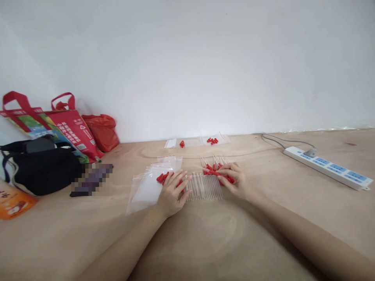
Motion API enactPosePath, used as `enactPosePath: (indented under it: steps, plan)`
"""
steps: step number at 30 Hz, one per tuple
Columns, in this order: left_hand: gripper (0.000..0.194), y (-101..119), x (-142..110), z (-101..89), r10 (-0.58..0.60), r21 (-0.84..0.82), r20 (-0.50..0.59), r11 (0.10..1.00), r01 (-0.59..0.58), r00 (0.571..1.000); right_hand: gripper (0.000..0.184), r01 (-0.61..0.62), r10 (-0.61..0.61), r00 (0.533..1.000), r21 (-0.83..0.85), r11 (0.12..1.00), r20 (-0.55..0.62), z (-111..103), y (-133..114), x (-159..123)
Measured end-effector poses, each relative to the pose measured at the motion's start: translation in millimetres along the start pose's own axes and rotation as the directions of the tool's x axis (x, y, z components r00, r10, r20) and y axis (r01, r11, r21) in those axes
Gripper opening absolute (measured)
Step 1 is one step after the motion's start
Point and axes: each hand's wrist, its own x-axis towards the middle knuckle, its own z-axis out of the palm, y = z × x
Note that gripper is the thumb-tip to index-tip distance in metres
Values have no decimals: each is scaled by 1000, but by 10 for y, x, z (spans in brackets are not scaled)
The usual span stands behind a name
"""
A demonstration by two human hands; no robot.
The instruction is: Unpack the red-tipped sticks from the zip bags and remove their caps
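Note:
My left hand (172, 195) lies palm down with its fingers spread, over a pile of small red cap-like pieces (161, 177) at the edge of some clear zip bags (146, 189). Between my hands, a row of thin pale sticks (202, 187) is laid side by side on the table. My right hand (234, 181) reaches into another pile of red pieces (211, 168) at the top of that row, thumb and forefinger closing round one of them. More thin sticks (222, 159) poke out behind this pile.
Against the wall lie two filled clear bags (191, 143) with red pieces. A white power strip (328, 168) with a grey cable is on the right. At left stand shopping bags (70, 130), a red plastic bag (101, 130), a black bag (43, 168) and an orange packet (14, 201).

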Motion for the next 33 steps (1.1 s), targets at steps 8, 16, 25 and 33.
enactPosePath:
  steps: [8,16,25,33]
  plan:
    - [20,226,42,20,157,41,-36,987,-155,987,19,95,-118,980,145,985,162,37,-158,-276]
    - [18,285,38,65,206,47,-38,978,-204,978,20,176,-175,982,2,984,75,190,-295,-305]
    - [16,289,1,53,205,23,-64,979,-204,977,13,242,-238,970,-120,963,49,203,-292,-357]
    - [18,272,-24,35,199,-11,-84,980,-201,976,15,291,-287,957,-97,952,55,127,-312,-380]
